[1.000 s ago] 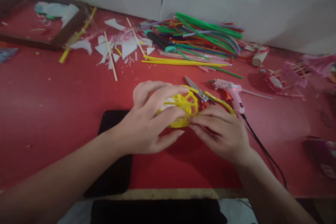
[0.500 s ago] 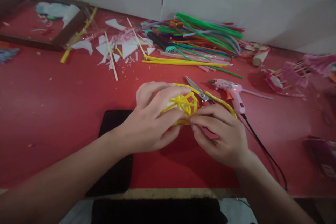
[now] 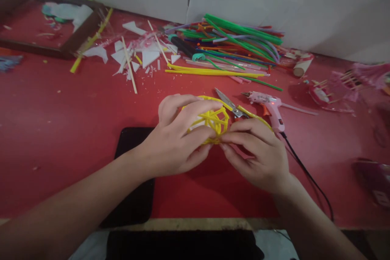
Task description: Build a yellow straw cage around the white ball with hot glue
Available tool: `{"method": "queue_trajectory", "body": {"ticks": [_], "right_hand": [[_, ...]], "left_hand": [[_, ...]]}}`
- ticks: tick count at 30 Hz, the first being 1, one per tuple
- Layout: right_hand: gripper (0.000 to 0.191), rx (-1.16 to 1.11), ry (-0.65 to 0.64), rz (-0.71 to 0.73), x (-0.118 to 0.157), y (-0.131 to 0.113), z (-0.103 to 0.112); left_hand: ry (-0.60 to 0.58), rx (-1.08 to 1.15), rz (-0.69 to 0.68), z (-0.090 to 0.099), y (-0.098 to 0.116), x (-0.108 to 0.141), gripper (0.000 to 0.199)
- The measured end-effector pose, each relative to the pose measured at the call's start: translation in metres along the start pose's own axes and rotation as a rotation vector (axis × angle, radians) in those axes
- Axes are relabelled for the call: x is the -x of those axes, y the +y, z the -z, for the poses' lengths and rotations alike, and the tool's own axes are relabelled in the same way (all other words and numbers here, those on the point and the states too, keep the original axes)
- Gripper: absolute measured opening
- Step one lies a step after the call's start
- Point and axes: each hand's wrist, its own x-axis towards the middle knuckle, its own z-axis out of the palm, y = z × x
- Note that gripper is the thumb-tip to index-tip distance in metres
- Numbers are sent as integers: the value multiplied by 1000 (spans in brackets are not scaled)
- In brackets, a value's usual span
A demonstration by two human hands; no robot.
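My left hand (image 3: 183, 134) is wrapped round a small yellow pipe-cleaner frame (image 3: 222, 118), an openwork shape with something white inside. Fingers of my right hand (image 3: 258, 152) pinch the frame's lower right edge, close to my left fingertips. Just what lies between those right fingertips is too small to make out apart from the yellow strip. Beyond the hands lie scissors (image 3: 227, 99), blades pointing up and left, with their handles partly hidden. A loose yellow pipe cleaner (image 3: 256, 116) curves over the scissors and behind my right hand.
A pink glue gun (image 3: 268, 105) with a lit red light lies right of the scissors, its cord running toward the front edge. Behind are colourful pipe cleaners (image 3: 243, 36), white scraps (image 3: 149, 57) and a wooden frame (image 3: 67, 46). A black tablet-like slab (image 3: 134, 203) lies under my left forearm.
The yellow frame has tilted slightly in my left hand. My right hand has shifted a little, its fingertips still at the frame's edge. Everything on the table stays put.
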Motion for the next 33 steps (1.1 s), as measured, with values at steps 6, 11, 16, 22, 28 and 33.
{"method": "queue_trajectory", "body": {"ticks": [6,11,16,22,28,33], "right_hand": [[12,23,-2,-56,0,8,6],[10,-50,-57,-114,3,20,17],[8,-46,-26,-178,4,26,18],[15,-70,43,-253,6,25,9],[16,-61,64,-238,5,27,8],[16,27,35,-43,0,21,14]], "left_hand": [[13,39,23,0,-1,0,2],[7,57,34,1,-2,1,4],[-5,77,34,1,-3,1,5],[-10,91,36,2,-3,1,7],[-16,92,32,3,-3,0,7],[4,87,41,2,-2,1,6]]}}
